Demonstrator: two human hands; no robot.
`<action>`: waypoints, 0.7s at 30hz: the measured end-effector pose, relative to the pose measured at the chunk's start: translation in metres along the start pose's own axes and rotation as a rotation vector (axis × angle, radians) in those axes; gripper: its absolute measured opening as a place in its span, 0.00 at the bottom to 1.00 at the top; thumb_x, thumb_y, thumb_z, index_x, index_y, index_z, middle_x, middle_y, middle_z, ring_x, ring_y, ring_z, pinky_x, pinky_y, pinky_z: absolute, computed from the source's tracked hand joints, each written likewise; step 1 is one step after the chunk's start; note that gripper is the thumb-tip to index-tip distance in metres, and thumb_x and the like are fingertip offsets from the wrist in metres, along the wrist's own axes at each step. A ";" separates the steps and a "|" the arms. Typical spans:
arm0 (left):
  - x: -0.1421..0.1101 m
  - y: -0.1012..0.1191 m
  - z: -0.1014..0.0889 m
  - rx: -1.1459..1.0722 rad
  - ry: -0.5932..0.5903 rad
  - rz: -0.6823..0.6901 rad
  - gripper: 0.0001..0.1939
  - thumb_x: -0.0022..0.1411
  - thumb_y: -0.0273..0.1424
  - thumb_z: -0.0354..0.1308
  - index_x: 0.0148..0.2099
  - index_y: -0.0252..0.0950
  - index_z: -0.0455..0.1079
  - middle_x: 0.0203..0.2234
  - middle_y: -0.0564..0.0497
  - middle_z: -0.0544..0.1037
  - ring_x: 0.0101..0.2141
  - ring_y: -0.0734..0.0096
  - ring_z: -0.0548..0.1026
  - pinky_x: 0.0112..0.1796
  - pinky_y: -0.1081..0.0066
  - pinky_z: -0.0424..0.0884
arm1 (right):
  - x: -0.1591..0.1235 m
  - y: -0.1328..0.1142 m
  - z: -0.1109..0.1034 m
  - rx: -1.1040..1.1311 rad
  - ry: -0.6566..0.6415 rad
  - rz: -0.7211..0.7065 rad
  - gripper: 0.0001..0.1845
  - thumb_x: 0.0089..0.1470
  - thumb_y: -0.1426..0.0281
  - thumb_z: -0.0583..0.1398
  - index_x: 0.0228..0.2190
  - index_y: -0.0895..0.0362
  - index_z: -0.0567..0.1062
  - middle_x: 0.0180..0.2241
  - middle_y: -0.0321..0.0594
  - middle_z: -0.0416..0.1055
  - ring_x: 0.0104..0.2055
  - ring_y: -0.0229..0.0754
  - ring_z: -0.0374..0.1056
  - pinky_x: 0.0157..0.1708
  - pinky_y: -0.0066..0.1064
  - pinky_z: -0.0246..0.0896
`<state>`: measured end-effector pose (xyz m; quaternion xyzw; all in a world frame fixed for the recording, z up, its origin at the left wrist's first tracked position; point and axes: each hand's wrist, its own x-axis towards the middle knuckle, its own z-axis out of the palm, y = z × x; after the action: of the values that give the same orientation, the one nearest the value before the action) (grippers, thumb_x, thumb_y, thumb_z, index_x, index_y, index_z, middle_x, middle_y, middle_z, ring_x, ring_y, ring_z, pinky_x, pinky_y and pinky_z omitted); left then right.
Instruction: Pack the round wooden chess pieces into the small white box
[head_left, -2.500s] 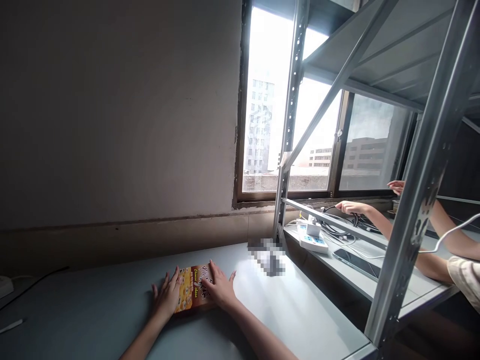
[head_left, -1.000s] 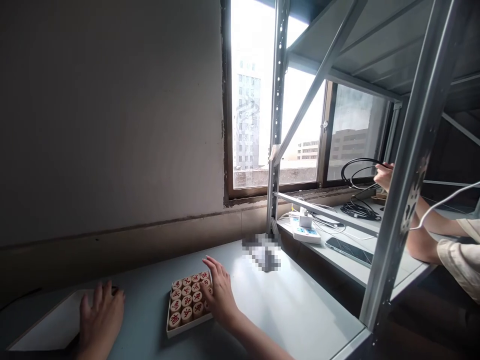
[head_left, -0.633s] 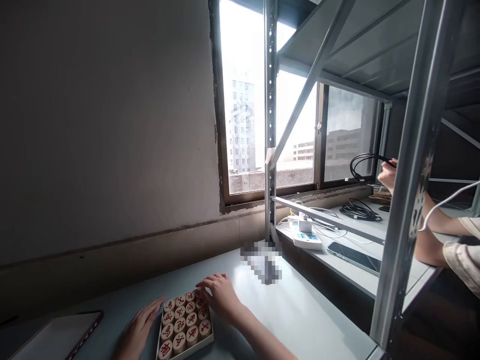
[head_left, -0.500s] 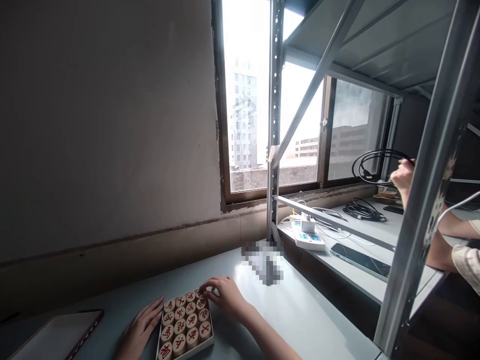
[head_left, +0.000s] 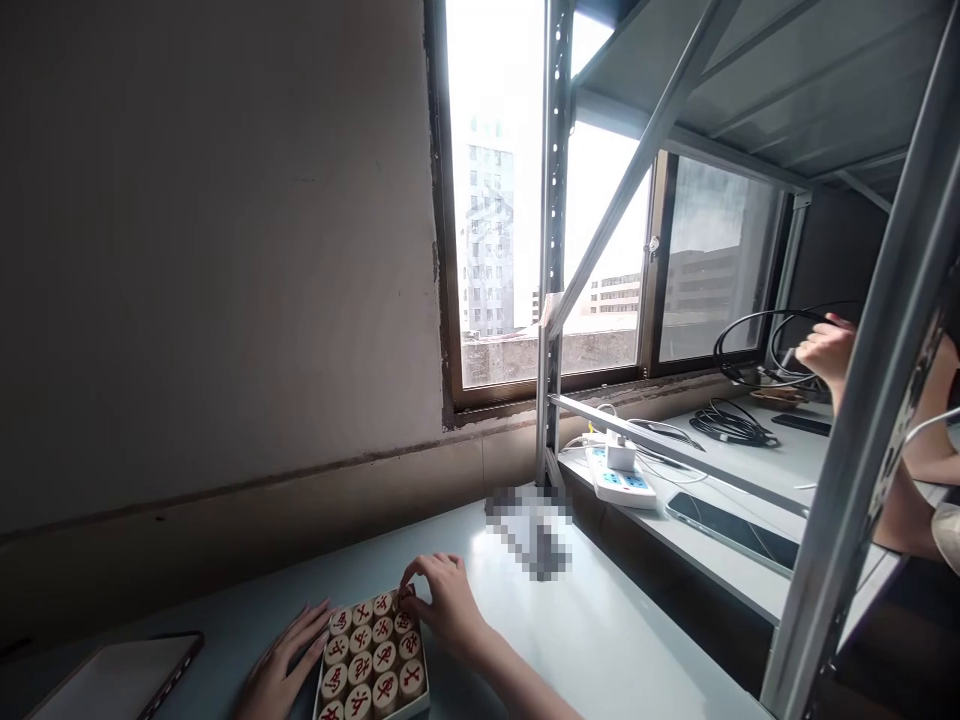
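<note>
A white tray (head_left: 424, 668) of round wooden chess pieces (head_left: 373, 655) with red characters lies on the grey table (head_left: 600, 640) at the bottom. My right hand (head_left: 444, 603) rests at the tray's far right corner, fingers curled and pinching at a piece there. Along the tray's left edge lies my left hand (head_left: 289, 667), flat on the table with its fingers stretched out. The tray's lid (head_left: 116, 680) lies upside down at the far left, apart from both hands.
A metal shelf post (head_left: 862, 440) rises at the right, another post (head_left: 551, 250) by the window. On the neighbouring shelf lie a power strip (head_left: 621, 474), a phone (head_left: 731, 528) and black cables (head_left: 731, 425). Another person's hand (head_left: 825, 350) holds up a coiled cable.
The box lid came off and was set down at the left. My left hand returned beside the tray. My right fingers have curled onto a corner piece. The other person lifted a cable.
</note>
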<state>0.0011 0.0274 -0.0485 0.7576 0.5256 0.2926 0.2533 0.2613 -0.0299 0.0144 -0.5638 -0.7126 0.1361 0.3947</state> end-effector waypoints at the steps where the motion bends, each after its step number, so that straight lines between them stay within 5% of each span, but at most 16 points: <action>1: 0.000 0.000 -0.001 -0.015 -0.012 -0.021 0.25 0.56 0.46 0.46 0.52 0.43 0.70 0.54 0.56 0.66 0.58 0.55 0.57 0.54 0.61 0.63 | -0.001 -0.002 0.000 0.015 0.031 0.009 0.07 0.47 0.73 0.62 0.31 0.50 0.72 0.35 0.31 0.73 0.41 0.41 0.64 0.49 0.36 0.45; 6: 0.002 -0.008 0.001 -0.113 -0.043 -0.028 0.24 0.54 0.48 0.49 0.50 0.46 0.71 0.53 0.58 0.68 0.57 0.56 0.59 0.52 0.66 0.66 | 0.001 0.002 -0.010 0.125 0.224 0.211 0.06 0.48 0.71 0.60 0.32 0.50 0.73 0.35 0.31 0.74 0.40 0.43 0.65 0.45 0.36 0.49; 12: 0.006 -0.018 0.009 -0.141 0.076 0.035 0.25 0.52 0.51 0.48 0.45 0.45 0.73 0.50 0.53 0.72 0.54 0.53 0.64 0.52 0.60 0.66 | 0.007 0.031 -0.024 0.288 -0.022 0.273 0.07 0.45 0.69 0.61 0.31 0.54 0.75 0.31 0.35 0.76 0.33 0.41 0.69 0.37 0.30 0.55; 16: 0.003 -0.012 0.008 -0.094 0.098 0.026 0.25 0.53 0.49 0.48 0.44 0.41 0.74 0.49 0.49 0.73 0.52 0.53 0.67 0.50 0.59 0.67 | 0.004 0.033 -0.019 -0.017 0.077 0.224 0.06 0.51 0.69 0.57 0.31 0.53 0.74 0.33 0.36 0.74 0.39 0.43 0.67 0.42 0.34 0.52; 21: -0.001 -0.004 0.007 -0.058 0.138 0.014 0.24 0.52 0.48 0.48 0.42 0.41 0.74 0.47 0.48 0.74 0.50 0.52 0.69 0.47 0.60 0.70 | -0.002 0.014 -0.012 -0.255 0.170 0.136 0.17 0.51 0.76 0.56 0.43 0.49 0.70 0.45 0.38 0.67 0.48 0.46 0.61 0.44 0.36 0.51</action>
<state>0.0032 0.0273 -0.0567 0.7317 0.5279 0.3608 0.2363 0.2797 -0.0296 0.0123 -0.6658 -0.6484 0.0228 0.3684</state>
